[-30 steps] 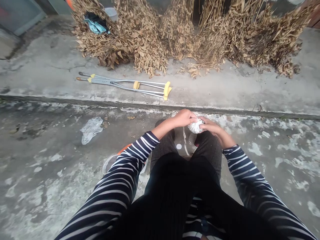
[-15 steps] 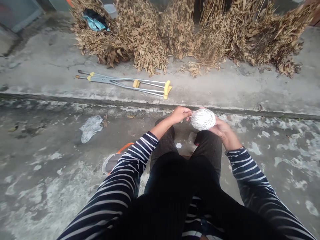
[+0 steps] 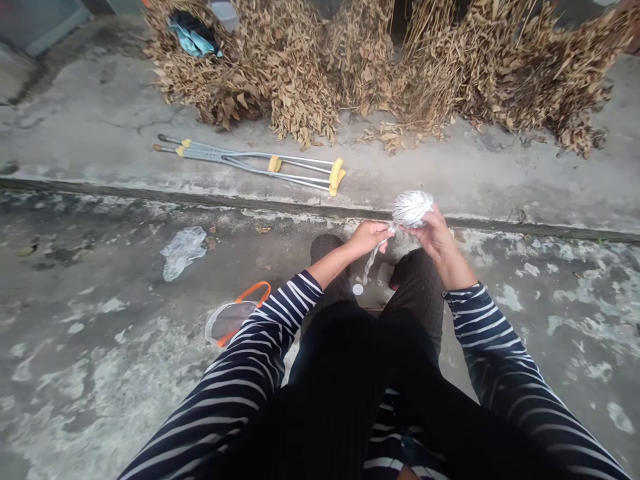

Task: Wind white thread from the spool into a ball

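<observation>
A ball of white cord [image 3: 411, 209] is held up over the kerb line, in front of my knees. My right hand [image 3: 434, 233] grips it from the right and below, fingers wrapped against its side. Just left of the ball, my left hand [image 3: 369, 239] pinches the cord close to where it leaves the ball. A loose length of cord [image 3: 369, 265] hangs down below the left fingertips, between my knees.
Two crutches [image 3: 300, 167] with yellow pads lie on the raised concrete ledge. Dry leafy stalks [image 3: 305, 87] are heaped behind, with a blue and black cloth [image 3: 194, 40] on them. A clear plastic bag [image 3: 183, 253] and an orange-rimmed mesh item [image 3: 233, 320] lie at the left.
The ball has moved up and slightly right with my right hand. A hanging length of cord now shows below my left hand, which has shifted slightly right and down.
</observation>
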Motion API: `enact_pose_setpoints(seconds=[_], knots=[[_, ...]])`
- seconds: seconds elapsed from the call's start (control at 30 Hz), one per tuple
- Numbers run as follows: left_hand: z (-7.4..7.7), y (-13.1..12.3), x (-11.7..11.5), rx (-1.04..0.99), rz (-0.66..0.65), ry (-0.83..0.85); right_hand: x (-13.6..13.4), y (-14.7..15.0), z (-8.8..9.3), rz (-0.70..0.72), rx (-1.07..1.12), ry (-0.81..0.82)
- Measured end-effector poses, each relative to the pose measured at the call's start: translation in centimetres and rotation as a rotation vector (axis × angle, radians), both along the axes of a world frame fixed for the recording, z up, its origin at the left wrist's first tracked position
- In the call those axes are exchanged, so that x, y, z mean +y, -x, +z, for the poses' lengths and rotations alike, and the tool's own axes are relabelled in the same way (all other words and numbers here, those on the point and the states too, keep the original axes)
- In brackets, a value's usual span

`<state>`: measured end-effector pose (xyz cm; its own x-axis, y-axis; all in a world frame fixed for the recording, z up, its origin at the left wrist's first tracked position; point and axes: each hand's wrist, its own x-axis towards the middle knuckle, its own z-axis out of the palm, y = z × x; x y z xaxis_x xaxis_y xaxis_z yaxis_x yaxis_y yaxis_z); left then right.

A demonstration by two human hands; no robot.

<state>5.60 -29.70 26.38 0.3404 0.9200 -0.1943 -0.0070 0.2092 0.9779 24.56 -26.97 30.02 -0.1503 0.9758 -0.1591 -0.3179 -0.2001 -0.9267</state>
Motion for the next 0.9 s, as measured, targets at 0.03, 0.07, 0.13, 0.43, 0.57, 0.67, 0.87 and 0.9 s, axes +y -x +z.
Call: enact_pose_setpoints(seconds=[0.03, 0.07, 0.13, 0.43, 0.57, 0.67, 0.87, 0.9], knots=[[-0.1, 0.1, -0.1, 0.018, -0.011, -0.005, 0.0, -0.1, 0.0, -0.003, -0.036, -0.007], [-0.2, 0.2, -0.3, 0.037, -0.023, -0.01, 0.0, -0.2, -0.1, 0.0, -0.074, -0.015], [-0.1, 0.3, -0.6, 0.072, -0.053, -0.021, 0.2, -0.5, -0.4, 0.006, -0.164, -0.049], [2.8, 0.9, -0.8, 0.182, -0.187, -0.107, 0.3, -1.8, -3.3, -0.136, -1.0, -0.35], [3.5, 1.6, 0.2, 0.234, -0.209, -0.111, -0.3, -1.6, -4.1, -0.054, -1.006, -0.302], [2.9, 1.9, 0.8, 0.289, -0.199, -0.16, -0.5, -1.7, -3.9, 0.13, -0.95, -0.265], [2.2, 1.7, 1.1, 0.357, -0.24, -0.269, -1.9, -2.9, -3.3, 0.594, -0.422, 0.25], [2.1, 1.6, 1.1, 0.346, -0.25, -0.259, -2.3, -3.0, -3.5, 0.648, -0.358, 0.328]])
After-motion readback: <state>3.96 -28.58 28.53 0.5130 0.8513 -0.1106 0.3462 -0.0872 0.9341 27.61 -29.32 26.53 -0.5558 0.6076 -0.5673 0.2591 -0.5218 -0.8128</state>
